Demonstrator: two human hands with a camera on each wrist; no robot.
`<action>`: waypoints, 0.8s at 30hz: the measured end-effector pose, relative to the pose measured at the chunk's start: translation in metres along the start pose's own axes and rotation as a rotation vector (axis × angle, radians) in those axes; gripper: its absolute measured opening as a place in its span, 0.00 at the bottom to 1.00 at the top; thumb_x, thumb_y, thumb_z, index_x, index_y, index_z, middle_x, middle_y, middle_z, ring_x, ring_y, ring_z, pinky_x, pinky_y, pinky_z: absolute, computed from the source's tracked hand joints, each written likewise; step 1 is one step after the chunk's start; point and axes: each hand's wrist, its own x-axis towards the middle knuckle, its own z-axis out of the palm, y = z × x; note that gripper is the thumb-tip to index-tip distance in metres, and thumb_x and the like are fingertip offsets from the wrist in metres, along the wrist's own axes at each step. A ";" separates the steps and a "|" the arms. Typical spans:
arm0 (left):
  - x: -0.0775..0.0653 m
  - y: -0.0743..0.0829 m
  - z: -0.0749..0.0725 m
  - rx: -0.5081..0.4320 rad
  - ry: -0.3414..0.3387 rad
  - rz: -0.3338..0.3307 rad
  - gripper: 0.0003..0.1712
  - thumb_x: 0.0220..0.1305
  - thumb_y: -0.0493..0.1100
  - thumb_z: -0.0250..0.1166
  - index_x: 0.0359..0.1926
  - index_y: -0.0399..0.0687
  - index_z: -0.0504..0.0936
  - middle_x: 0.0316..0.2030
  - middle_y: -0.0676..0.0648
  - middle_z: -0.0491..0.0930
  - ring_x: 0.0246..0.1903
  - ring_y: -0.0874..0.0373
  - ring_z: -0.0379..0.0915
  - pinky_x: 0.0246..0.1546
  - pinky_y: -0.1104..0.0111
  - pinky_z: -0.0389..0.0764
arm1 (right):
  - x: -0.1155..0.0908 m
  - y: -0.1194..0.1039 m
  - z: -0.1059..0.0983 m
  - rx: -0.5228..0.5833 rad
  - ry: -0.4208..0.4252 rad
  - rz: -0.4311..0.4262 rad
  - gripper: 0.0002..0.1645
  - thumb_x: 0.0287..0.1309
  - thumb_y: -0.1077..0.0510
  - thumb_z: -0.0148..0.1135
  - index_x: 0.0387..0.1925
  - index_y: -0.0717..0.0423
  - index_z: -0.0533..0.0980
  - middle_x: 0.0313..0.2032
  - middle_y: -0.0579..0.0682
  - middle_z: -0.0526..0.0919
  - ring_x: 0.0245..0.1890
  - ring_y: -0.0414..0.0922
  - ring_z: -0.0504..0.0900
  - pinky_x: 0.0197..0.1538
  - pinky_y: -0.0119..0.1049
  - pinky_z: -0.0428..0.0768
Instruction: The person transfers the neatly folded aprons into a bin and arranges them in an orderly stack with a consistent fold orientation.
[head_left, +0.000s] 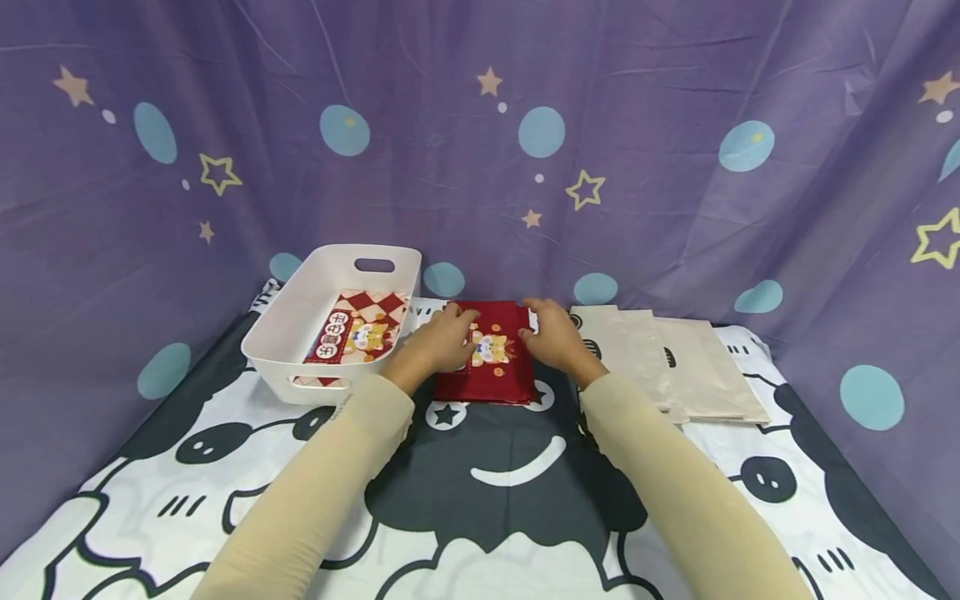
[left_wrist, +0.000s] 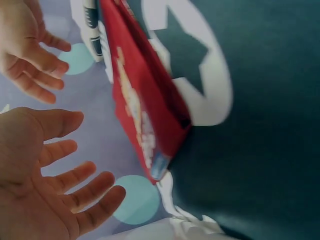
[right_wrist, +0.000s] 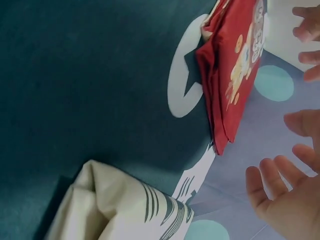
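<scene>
A red folded cloth piece, printed with a cartoon animal, lies flat on the patterned tablecloth in the middle of the head view. My left hand is over its left side, and my right hand is by its right edge. In the left wrist view, the fingers of the left hand are spread and relaxed, apart from the red cloth. The right wrist view likewise shows the right hand with loose fingers and a gap to the red cloth. Neither hand holds anything.
On the left stands a white basket with handle holes; a red-and-cream checkered printed piece lies inside. Several beige folded cloth pieces overlap on the right. A purple curtain hangs behind the table.
</scene>
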 end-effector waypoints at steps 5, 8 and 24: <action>0.001 -0.004 0.009 0.024 -0.057 -0.062 0.36 0.70 0.48 0.64 0.75 0.46 0.66 0.67 0.34 0.65 0.65 0.37 0.65 0.60 0.42 0.74 | 0.000 0.000 0.004 -0.132 -0.067 -0.023 0.37 0.65 0.54 0.66 0.72 0.58 0.68 0.63 0.64 0.73 0.63 0.61 0.73 0.65 0.58 0.73; 0.002 -0.004 0.013 0.030 -0.089 -0.090 0.36 0.70 0.49 0.63 0.75 0.46 0.66 0.69 0.34 0.64 0.66 0.37 0.63 0.61 0.41 0.73 | -0.001 -0.001 0.006 -0.183 -0.115 -0.023 0.39 0.64 0.50 0.68 0.73 0.56 0.68 0.64 0.63 0.72 0.62 0.61 0.73 0.65 0.59 0.74; -0.001 -0.002 0.024 0.028 -0.269 -0.257 0.37 0.71 0.56 0.62 0.74 0.44 0.67 0.66 0.31 0.66 0.67 0.35 0.60 0.64 0.41 0.68 | -0.005 -0.004 0.022 -0.259 -0.390 0.056 0.53 0.62 0.32 0.65 0.80 0.46 0.56 0.72 0.65 0.61 0.67 0.64 0.63 0.66 0.67 0.68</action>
